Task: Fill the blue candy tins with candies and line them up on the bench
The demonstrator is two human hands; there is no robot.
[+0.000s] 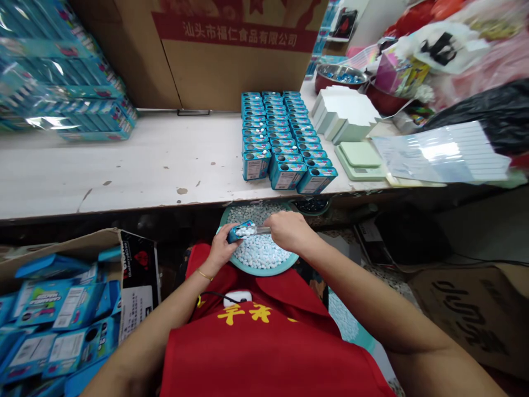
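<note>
Left fingers grip a small blue box, seemingly tilted for filling; right fingers clasp a scoop.

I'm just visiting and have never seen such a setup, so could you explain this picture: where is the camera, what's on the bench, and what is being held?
There is no robot here, just a person's bare hands. The single picture comes from a camera worn on that person's head, looking forward and down.

The left hand holds a small blue box, with white pellets at its opening. The right hand grips a narrow tool, partly hidden by the fist. Both are above a teal basin of similar pellets.

On the white bench stand rows of blue boxes, a pale green scale, a white stack and a large cardboard box.
</note>
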